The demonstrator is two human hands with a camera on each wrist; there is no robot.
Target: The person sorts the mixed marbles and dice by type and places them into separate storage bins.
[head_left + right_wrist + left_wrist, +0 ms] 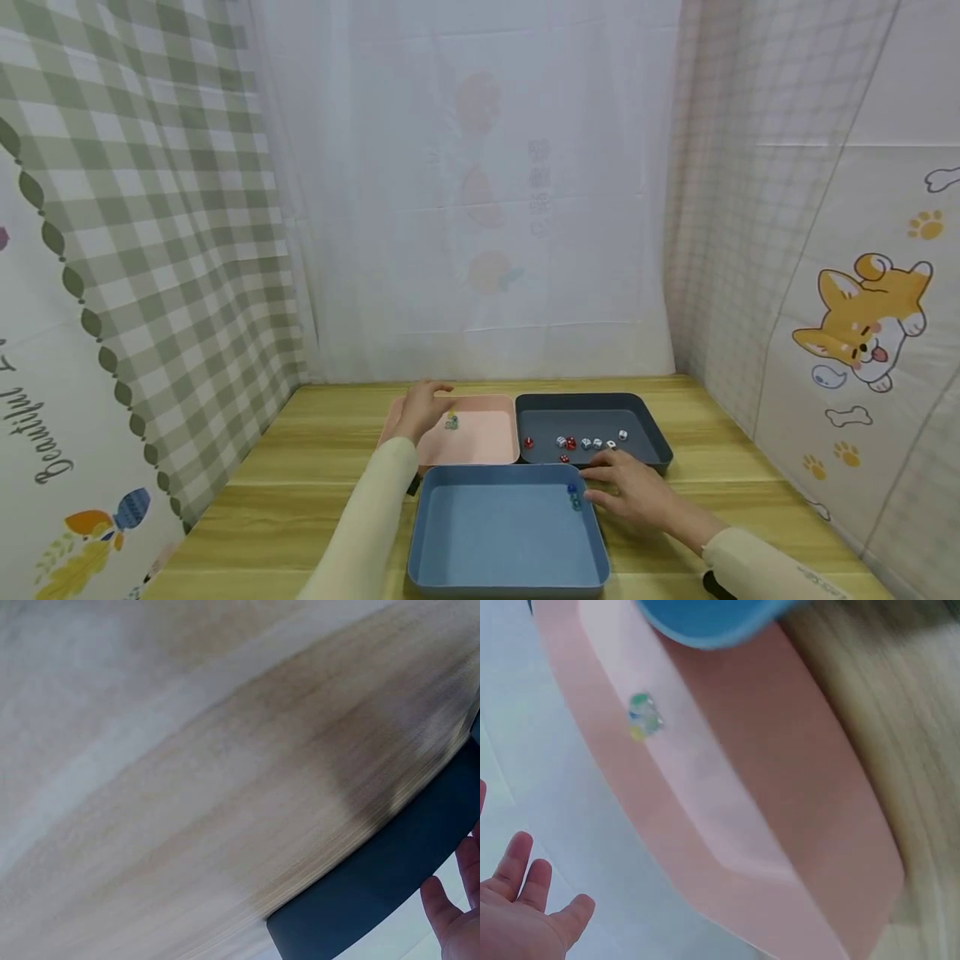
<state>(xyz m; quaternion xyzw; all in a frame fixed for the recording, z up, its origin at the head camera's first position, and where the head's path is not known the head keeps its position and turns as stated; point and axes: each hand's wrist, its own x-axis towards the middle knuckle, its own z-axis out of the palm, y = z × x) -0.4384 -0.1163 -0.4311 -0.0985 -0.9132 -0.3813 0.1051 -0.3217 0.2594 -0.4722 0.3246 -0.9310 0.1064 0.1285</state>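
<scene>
My left hand [424,411] hovers over the left part of the pink tray [480,454], fingers spread and holding nothing. A small cluster of translucent green, blue and yellow pieces [452,422] lies in that tray, just right of the fingers; the left wrist view shows the cluster [645,716] too, blurred. My right hand [630,487] is by the right wall of the blue tray [502,542], its fingertips near several small blue and green pieces [574,497] in that tray. In the right wrist view, the fingers [442,907] show beside the dark tray's wall [375,877], apart and loosely bent.
The dark tray [577,412] stands right of the pink one and holds several white dice [597,443] and red dice [528,442]. All three trays stand close together on a wood-grain table [300,475]. Curtains [480,208] hang behind and on both sides.
</scene>
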